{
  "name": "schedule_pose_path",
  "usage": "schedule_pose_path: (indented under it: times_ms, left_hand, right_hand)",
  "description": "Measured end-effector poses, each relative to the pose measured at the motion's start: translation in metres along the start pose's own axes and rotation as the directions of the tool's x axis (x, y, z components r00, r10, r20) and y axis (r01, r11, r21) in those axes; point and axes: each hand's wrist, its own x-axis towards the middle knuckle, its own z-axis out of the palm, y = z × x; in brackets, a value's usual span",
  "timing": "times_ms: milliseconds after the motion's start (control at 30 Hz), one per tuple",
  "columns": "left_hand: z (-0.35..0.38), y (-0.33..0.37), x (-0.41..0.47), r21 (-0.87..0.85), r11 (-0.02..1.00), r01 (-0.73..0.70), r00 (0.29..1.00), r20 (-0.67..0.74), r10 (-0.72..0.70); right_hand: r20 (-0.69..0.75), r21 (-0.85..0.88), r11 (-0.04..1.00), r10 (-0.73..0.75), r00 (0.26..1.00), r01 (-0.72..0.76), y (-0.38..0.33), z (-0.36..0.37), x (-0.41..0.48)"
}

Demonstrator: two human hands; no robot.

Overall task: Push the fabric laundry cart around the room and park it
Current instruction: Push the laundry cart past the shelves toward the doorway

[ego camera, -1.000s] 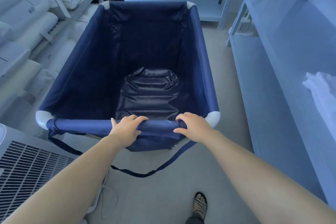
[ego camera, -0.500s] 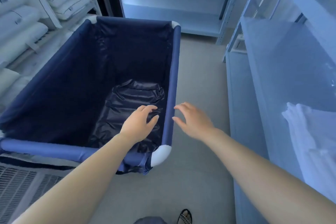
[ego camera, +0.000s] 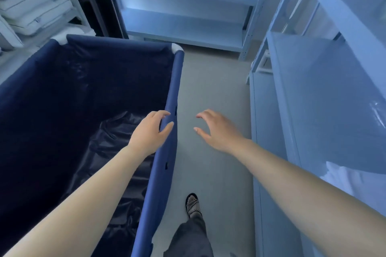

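Fabric laundry cart (ego camera: pixel 62 100): navy, open top, fills 9 o'clock side of view. Long axis runs near to far, far end pointing about 12 o'clock at shelving unit (ego camera: pixel 188 25). Left hand (ego camera: pixel 149 131) grasps cart's side rail (ego camera: pixel 174 89), fingers over top, thumb on outer face. Right hand (ego camera: pixel 217 131) at 3 o'clock of rail, apart from it, over floor (ego camera: pixel 208 89), fingers loosely curved, holding nothing. Stacked bedding (ego camera: pixel 31 10) at 10 o'clock.
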Motion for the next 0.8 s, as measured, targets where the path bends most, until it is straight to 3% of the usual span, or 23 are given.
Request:
schedule_pose_path:
  times_ms: [533, 800]
  left_hand:
    - [0.016, 0.032, 0.31, 0.065, 0.979, 0.193, 0.979, -0.083, -0.188]
    - [0.031, 0.041, 0.428, 0.093, 0.925, 0.369, 0.923, -0.148, -0.354]
  right_hand:
    - [0.104, 0.068, 0.995, -0.077, 0.992, 0.07, 0.146, -0.088, 0.294]
    - [0.15, 0.088, 0.966, -0.254, 0.955, 0.243, 0.204, -0.13, 0.429]
